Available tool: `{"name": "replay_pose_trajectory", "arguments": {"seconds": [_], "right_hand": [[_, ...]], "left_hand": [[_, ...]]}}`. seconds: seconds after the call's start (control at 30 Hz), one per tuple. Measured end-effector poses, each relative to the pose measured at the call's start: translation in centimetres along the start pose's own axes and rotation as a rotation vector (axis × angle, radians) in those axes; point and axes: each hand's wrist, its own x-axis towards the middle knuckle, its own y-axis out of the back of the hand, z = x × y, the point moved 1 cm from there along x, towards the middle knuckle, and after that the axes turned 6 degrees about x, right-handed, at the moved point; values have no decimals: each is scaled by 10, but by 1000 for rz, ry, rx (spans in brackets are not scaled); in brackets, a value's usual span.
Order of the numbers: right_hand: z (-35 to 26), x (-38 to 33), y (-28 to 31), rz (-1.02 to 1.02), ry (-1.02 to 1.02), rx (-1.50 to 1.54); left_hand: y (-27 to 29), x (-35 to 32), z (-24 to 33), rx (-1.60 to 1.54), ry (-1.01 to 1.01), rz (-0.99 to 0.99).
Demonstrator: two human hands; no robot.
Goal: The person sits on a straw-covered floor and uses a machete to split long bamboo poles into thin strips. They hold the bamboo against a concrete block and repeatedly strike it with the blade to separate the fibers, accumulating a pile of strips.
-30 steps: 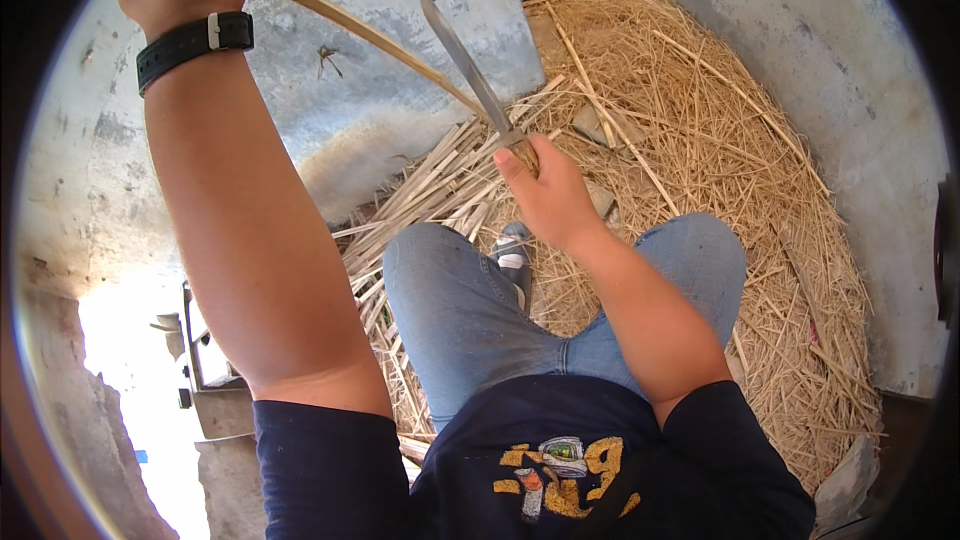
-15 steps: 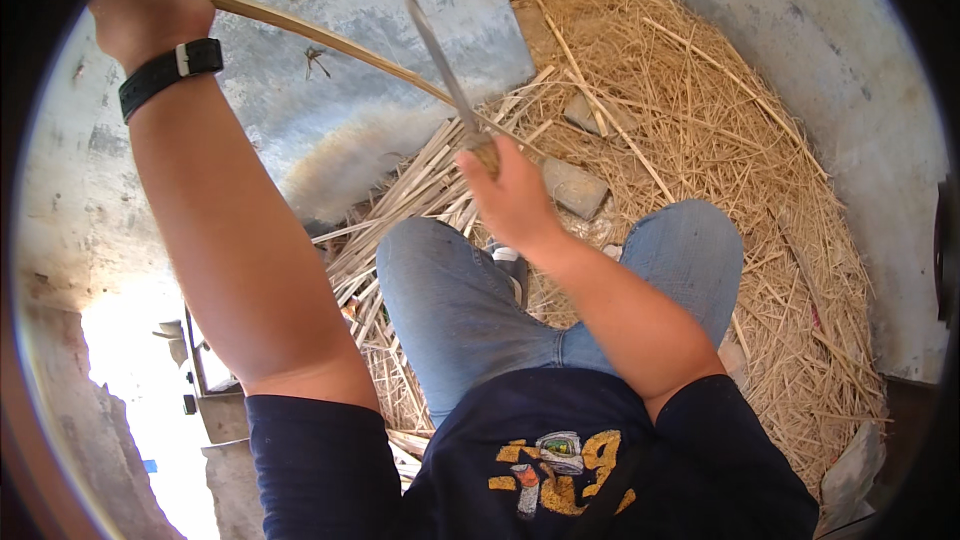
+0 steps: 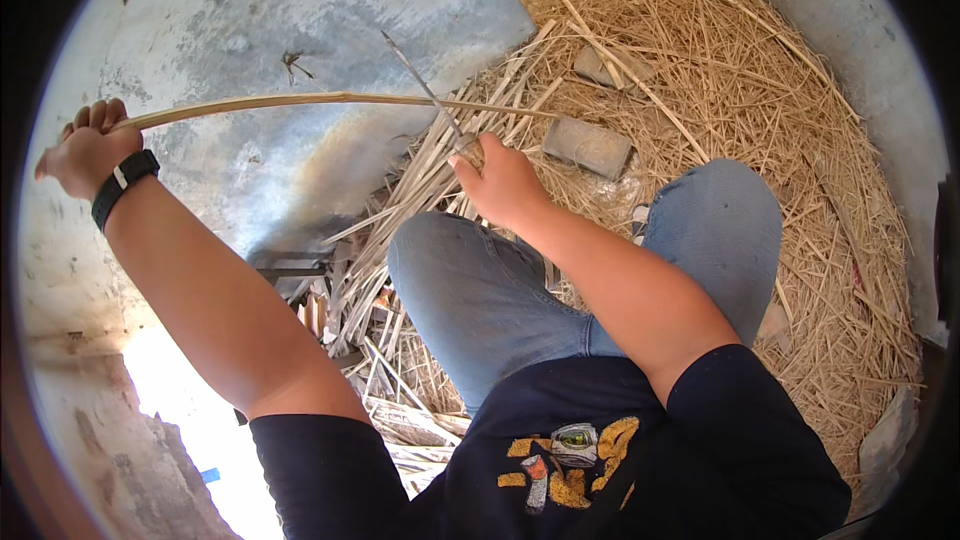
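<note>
Stretched out at the far left, my left hand [image 3: 92, 152] is closed on the end of a long thin bamboo strip [image 3: 290, 99]. The strip bows slightly and runs across to the right, its other end near a brick [image 3: 588, 147] on the floor. In front of my knees, my right hand [image 3: 508, 185] grips a knife by its thick, rough handle. The narrow knife blade [image 3: 418, 77] points up and left and crosses the strip. Whether the blade touches the strip, I cannot tell.
Shavings and straw-like scraps [image 3: 720, 70] cover the floor ahead and to the right. A pile of split strips [image 3: 410, 185] lies left of my knee. A second brick [image 3: 600, 65] lies farther off. Grey-blue walls [image 3: 230, 20] stand at the left and right, with a bright opening at lower left.
My left hand has moved down and outward to the left, so the strip now lies nearly level instead of sloping. My right hand still holds the knife at about the same place.
</note>
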Motion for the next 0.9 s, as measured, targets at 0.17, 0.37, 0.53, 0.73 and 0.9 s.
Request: {"name": "replay_pose_trajectory", "arguments": {"seconds": [0.17, 0.37, 0.53, 0.73, 0.9], "right_hand": [[-60, -18, -8, -82, 313, -78], [75, 30, 14, -33, -150, -161], [52, 24, 3, 34, -198, 41], [-28, -5, -16, -127, 304, -141], [76, 22, -17, 16, -5, -101]], "left_hand": [[20, 42, -8, -179, -29, -65], [30, 87, -19, -56, -25, -116], [40, 78, -18, -119, 47, -131], [60, 136, -32, 536, -323, -214], [63, 127, -43, 173, -90, -208]]}}
